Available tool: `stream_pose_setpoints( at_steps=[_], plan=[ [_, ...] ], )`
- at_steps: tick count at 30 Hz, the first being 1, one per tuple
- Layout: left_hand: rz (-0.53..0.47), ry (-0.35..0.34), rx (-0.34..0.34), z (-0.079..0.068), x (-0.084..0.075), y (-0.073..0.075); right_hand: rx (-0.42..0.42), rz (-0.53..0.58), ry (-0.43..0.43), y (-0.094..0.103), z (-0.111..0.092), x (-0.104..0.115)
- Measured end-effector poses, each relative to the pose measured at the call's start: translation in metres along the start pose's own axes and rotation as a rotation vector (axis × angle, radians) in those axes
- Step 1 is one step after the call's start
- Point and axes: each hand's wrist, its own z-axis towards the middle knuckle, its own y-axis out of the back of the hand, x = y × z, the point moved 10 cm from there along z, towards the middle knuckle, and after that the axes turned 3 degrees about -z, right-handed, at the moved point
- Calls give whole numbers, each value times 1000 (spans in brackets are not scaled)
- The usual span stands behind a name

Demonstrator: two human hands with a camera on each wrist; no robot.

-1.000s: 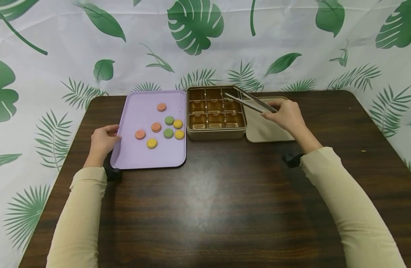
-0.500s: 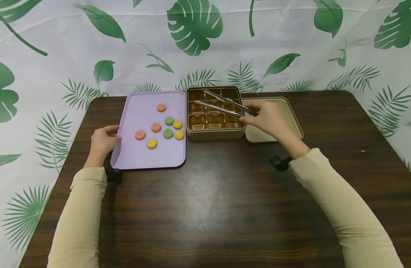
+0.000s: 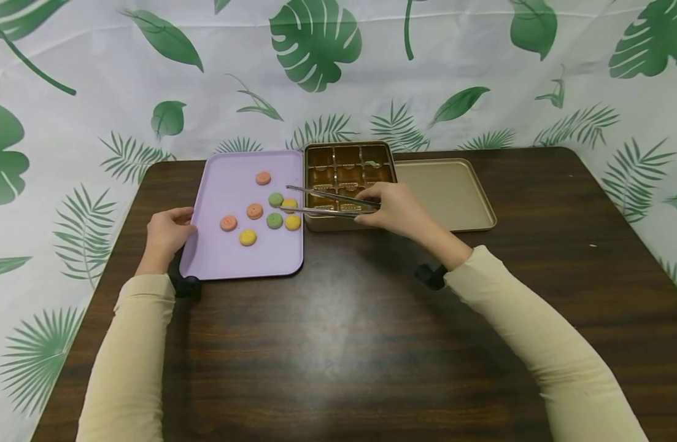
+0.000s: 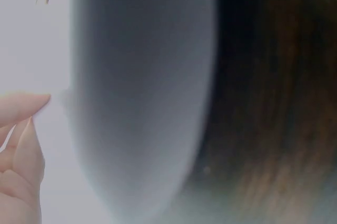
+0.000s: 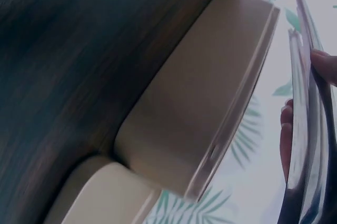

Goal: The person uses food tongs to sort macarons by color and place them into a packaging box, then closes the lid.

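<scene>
On the lilac tray (image 3: pixel 241 261) lie several small round macaron-like cookies: three orange, two green (image 3: pixel 274 220) and three yellow (image 3: pixel 247 237). My left hand (image 3: pixel 169 235) holds the tray's left rim between thumb and fingers. My right hand (image 3: pixel 396 209) grips metal tongs (image 3: pixel 332 212) by their closed end, above the front of the gold tin (image 3: pixel 338 224). The tongs' arms are spread, their tips over the tray's right side by the upper green and yellow cookies. Inside the tin is a gold divided insert (image 3: pixel 348 158); a pale green patch shows at its right compartment.
The tin's flat gold lid (image 3: pixel 448 190) lies on the dark wooden table (image 3: pixel 327 344), right against the tin. Behind the table hangs a white cloth (image 3: pixel 399 73) with green leaf prints. Tray, tin and lid stand in a row along the back edge.
My right hand has carried the tongs left from above the lid and tin, bringing their tips over the tray. My left hand stays at the tray rim.
</scene>
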Motion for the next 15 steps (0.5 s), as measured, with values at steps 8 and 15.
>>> stream_pose_setpoints(
  at_steps=[8,15],
  plan=[
    [39,-10,4,0,0,2,52,-42,13,-15,6,14],
    [45,-7,13,0,-1,3,53,-75,14,-20,9,21]
  ],
)
